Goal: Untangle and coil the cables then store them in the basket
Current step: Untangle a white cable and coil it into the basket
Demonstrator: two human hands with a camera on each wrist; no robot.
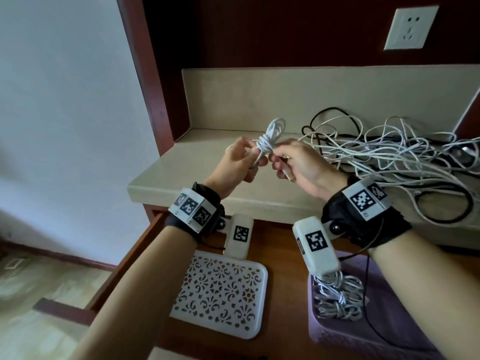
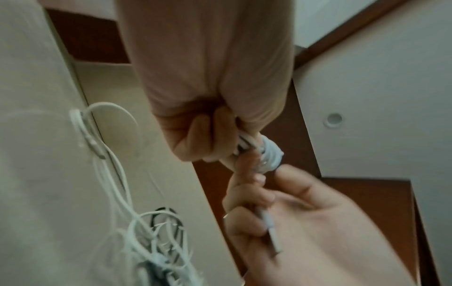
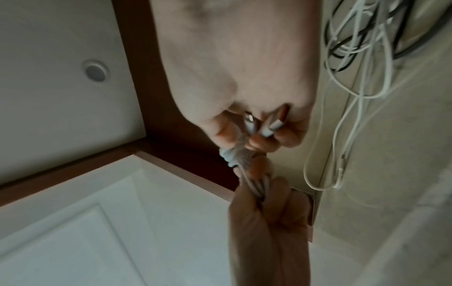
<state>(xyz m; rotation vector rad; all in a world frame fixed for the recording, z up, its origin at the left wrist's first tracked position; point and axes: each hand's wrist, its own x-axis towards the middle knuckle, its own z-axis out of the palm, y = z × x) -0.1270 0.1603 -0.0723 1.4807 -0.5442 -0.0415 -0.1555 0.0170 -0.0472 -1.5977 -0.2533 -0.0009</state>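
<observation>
The left hand (image 1: 235, 162) grips one end of a white coiled cable (image 1: 270, 137), held between both hands above the bench (image 1: 207, 162). The right hand (image 1: 298, 168) pinches its wrapped middle and plug ends. Right of that hand lies the tangled cable pile (image 1: 389, 157); below its wrist, the purple basket (image 1: 350, 336) holds coils.

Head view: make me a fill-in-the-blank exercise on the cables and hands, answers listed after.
1. Both hands hold a coiled ____ cable.
2. The left hand grips the coil; the ____ hand holds its plugs.
3. Finished coils lie in the ____ basket.
4. The tangled pile lies on the ____.

Answers: white; right; purple; counter
</observation>
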